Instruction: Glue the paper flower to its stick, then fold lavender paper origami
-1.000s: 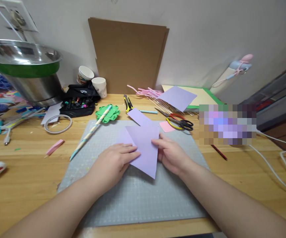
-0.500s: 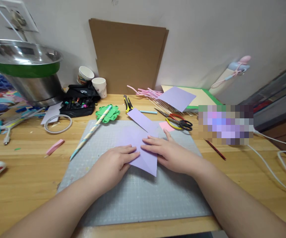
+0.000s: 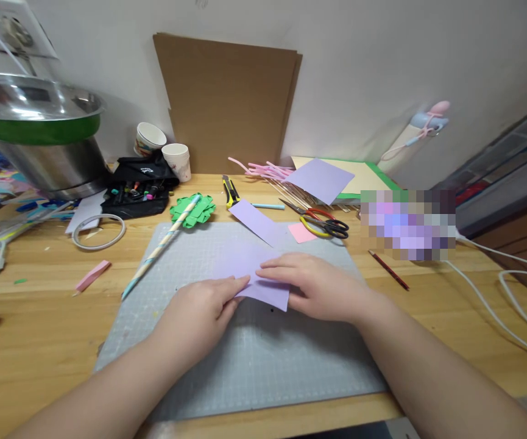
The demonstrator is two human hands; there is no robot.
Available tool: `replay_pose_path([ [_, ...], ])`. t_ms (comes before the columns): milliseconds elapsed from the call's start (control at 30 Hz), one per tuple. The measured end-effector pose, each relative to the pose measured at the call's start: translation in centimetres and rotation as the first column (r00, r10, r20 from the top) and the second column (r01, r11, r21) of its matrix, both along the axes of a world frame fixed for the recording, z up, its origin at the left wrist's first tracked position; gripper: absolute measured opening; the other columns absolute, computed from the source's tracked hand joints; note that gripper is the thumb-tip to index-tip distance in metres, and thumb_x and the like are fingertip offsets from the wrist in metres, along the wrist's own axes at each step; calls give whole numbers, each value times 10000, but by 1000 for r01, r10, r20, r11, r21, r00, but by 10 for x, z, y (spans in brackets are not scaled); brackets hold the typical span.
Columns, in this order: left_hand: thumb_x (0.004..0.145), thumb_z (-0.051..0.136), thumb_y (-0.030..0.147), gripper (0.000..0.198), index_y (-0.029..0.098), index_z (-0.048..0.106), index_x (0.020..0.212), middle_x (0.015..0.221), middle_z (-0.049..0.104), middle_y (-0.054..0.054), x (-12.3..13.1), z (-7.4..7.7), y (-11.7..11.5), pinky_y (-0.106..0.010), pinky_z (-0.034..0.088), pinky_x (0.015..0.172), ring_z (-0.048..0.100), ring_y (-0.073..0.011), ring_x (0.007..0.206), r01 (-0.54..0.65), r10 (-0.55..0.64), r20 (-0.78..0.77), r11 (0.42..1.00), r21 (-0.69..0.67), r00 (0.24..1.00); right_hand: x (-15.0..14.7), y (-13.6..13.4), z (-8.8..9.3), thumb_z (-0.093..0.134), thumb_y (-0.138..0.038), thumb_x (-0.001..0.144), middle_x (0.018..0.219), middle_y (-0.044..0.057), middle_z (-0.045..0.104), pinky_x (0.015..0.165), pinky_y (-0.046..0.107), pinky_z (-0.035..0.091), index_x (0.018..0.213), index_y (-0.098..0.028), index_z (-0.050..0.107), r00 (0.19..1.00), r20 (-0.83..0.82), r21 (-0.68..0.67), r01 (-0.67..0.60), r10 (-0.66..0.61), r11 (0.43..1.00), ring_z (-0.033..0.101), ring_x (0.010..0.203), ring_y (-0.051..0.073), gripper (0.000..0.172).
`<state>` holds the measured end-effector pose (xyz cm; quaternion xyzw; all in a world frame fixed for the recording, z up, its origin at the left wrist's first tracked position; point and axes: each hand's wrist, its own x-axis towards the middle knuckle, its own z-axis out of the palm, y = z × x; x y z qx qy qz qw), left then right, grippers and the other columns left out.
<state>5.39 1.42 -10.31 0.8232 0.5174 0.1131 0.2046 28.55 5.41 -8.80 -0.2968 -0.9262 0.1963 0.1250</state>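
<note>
A sheet of purple paper [image 3: 267,293] is held just over the grey cutting mat [image 3: 263,366], its near edge raised and slightly bowed. My left hand [image 3: 203,308] grips the sheet's left side, fingers on top and thumb at the near edge. On the right side my right hand [image 3: 315,285] has its fingers over the paper and its thumb at the edge, partly hidden. Beyond the hands lies a narrow purple paper strip [image 3: 253,221]. A small pink paper square [image 3: 301,233] is on the mat's far edge.
Scissors [image 3: 331,227] and a yellow utility knife [image 3: 230,192] lie behind the mat. A striped stick [image 3: 158,250] leans across green folded paper [image 3: 194,212]. Left are a tape ring [image 3: 99,233], a steel bowl [image 3: 35,100] and a black pouch [image 3: 142,183]. A pencil [image 3: 389,269] lies right.
The near part of the purple paper has lifted and bent upward. My right fingers have drawn together around its edge. The view has shifted slightly to the right.
</note>
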Motion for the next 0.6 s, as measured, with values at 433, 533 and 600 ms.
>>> replay_pose_path([
  [433,819,474,132,262,168,713,920,933,746,-73,-9,19,-5,-461,564,748,690,-264,835,130,-120,-52,847,515,991,27,9,19,461,-26,812,1180,4,680,984,332,443,1140,-272,681,999,-38,11,-27,28,1000,604,1115,165,465],
  [533,801,459,110,256,176,698,864,883,746,-67,-2,29,-16,-406,577,623,690,-243,730,191,-180,-69,869,457,981,31,-6,16,462,-13,790,1184,3,677,1024,389,416,1160,-262,669,1000,13,-3,18,-18,1000,606,1116,178,491],
  [600,772,436,80,291,185,691,865,885,748,-61,2,31,-31,-370,574,549,689,-225,670,213,-196,-84,901,377,977,34,-26,11,474,-31,803,1200,7,669,1042,439,394,1185,-271,650,998,58,-20,27,-26,999,607,1117,188,484],
])
